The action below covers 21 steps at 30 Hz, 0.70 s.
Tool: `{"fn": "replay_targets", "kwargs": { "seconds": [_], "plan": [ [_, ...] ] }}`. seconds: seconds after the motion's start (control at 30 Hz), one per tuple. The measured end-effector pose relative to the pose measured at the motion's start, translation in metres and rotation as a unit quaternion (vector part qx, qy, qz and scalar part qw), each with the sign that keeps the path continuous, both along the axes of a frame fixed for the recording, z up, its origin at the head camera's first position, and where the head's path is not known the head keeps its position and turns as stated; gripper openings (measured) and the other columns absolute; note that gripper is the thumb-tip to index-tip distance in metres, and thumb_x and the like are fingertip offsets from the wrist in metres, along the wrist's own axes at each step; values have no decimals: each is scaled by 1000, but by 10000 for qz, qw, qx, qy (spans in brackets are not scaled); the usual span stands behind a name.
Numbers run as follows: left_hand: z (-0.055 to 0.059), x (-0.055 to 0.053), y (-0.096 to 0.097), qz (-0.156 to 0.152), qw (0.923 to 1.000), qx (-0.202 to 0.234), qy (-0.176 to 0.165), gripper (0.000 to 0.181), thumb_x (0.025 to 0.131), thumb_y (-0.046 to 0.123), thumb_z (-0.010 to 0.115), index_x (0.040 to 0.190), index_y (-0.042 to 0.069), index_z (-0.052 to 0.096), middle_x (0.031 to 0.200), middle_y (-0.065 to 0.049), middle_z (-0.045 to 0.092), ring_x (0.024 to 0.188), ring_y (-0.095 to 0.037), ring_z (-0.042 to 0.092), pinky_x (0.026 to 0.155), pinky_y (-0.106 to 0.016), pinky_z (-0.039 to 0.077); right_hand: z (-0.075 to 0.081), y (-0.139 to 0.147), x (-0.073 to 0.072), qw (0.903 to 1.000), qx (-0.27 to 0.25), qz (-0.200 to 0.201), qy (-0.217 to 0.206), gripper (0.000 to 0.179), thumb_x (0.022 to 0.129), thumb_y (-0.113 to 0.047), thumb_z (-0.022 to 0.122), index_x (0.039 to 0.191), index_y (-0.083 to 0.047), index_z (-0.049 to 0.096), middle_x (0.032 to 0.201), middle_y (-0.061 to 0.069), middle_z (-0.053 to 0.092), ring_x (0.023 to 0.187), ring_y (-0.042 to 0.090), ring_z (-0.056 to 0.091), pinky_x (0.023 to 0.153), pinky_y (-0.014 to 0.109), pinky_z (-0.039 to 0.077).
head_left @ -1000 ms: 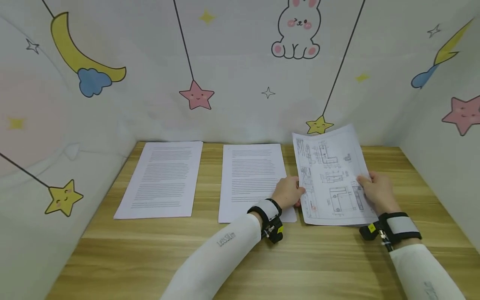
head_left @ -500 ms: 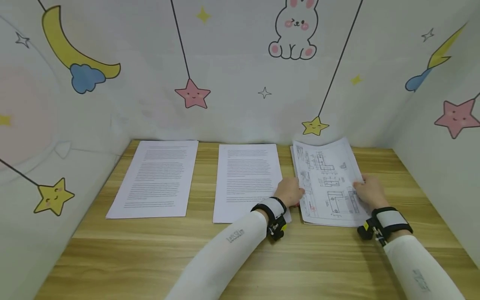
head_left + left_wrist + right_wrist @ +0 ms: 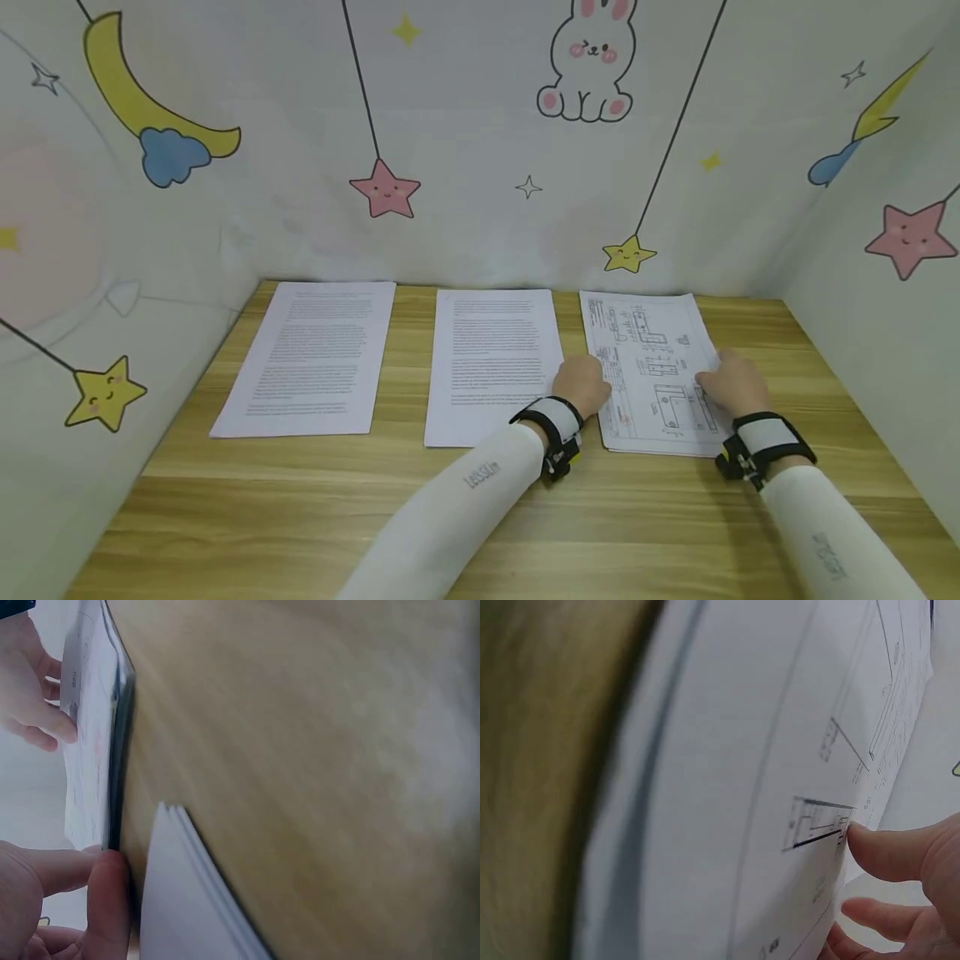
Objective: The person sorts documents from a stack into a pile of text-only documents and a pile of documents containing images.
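A stack of printed drawing sheets point(image 3: 648, 375) lies flat on the right of the table. My left hand point(image 3: 582, 386) is at its left edge; in the left wrist view its thumb point(image 3: 64, 870) and forefinger point(image 3: 109, 900) pinch the edge of the stack. My right hand point(image 3: 735, 383) holds the right edge. In the right wrist view its thumb point(image 3: 892, 851) lies on the top drawing, with the other fingers by the edge; their tips are partly hidden.
A middle stack of text pages point(image 3: 491, 358) lies close beside my left hand, partly under that forearm. Further left lies another text-page stack point(image 3: 307, 358). A printed cloth wall point(image 3: 480, 225) rises behind the wooden table point(image 3: 300, 517).
The raised far end of the drawing sheets has come down, so the stack now lies flat and its edges line up better. Both hands stay at its sides, the right slightly further left.
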<state>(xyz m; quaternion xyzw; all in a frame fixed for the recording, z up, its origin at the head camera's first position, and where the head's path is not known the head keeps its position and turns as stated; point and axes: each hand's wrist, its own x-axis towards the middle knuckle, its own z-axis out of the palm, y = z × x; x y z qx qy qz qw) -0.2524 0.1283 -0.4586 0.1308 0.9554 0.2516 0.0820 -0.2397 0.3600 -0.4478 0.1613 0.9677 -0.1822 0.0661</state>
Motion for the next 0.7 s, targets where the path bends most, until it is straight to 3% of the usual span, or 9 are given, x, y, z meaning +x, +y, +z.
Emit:
{"fn": "replay_targets", "kwargs": {
  "seconds": [0.13, 0.23, 0.37, 0.47, 0.53, 0.6, 0.7],
  "plan": [
    [1, 3, -3, -43, 9997, 14, 229, 35, 95, 20, 63, 62, 11, 60, 53, 1, 48, 42, -10, 44, 39, -22, 33, 1, -5, 1, 9976, 662, 195, -53, 45, 96, -17, 52, 129, 14, 54, 125, 39, 55, 98, 45, 57, 73, 51, 51],
    [4, 6, -6, -105, 9987, -86, 483, 40, 96, 22, 62, 57, 13, 55, 50, 3, 45, 42, -9, 43, 38, -22, 33, 0, -11, 2, 9971, 745, 162, 59, 42, 95, -15, 48, 127, 11, 57, 117, 38, 54, 93, 43, 53, 68, 49, 47],
    [12, 5, -14, -265, 9937, -395, 1015, 39, 97, 27, 60, 59, 16, 55, 51, 4, 50, 45, -9, 46, 40, -23, 34, 0, -23, 3, 9964, 737, 257, 319, 49, 99, -23, 44, 134, 10, 51, 128, 43, 46, 110, 56, 47, 81, 63, 45],
    [21, 1, -24, -328, 9906, -444, 1249, 22, 98, 30, 59, 84, 19, 72, 71, 6, 70, 56, -8, 56, 46, -22, 39, 1, -36, 4, 9946, 747, 494, 531, 60, 101, -38, 43, 137, 9, 49, 140, 45, 39, 127, 63, 38, 98, 71, 38],
    [28, -2, -34, -353, 9910, -407, 1225, 22, 99, 31, 57, 107, 21, 75, 93, 6, 76, 67, -8, 63, 51, -22, 43, 2, -46, 3, 9932, 732, 630, 649, 68, 101, -48, 42, 139, 9, 47, 144, 45, 34, 133, 63, 32, 103, 74, 33],
    [34, -5, -47, -377, 9920, -326, 1158, 30, 100, 33, 55, 123, 21, 70, 111, 5, 75, 78, -10, 67, 57, -22, 48, 4, -57, 1, 9925, 712, 735, 677, 78, 100, -58, 39, 143, 8, 42, 147, 45, 29, 135, 64, 27, 104, 75, 30],
    [40, -10, -71, -509, 9921, -401, 1074, 40, 103, 41, 49, 131, 18, 65, 124, -2, 70, 97, -16, 69, 70, -28, 55, 9, -73, -3, 9916, 671, 906, 637, 91, 97, -69, 31, 149, 5, 34, 150, 45, 23, 138, 64, 23, 104, 77, 28]
  ]
}}
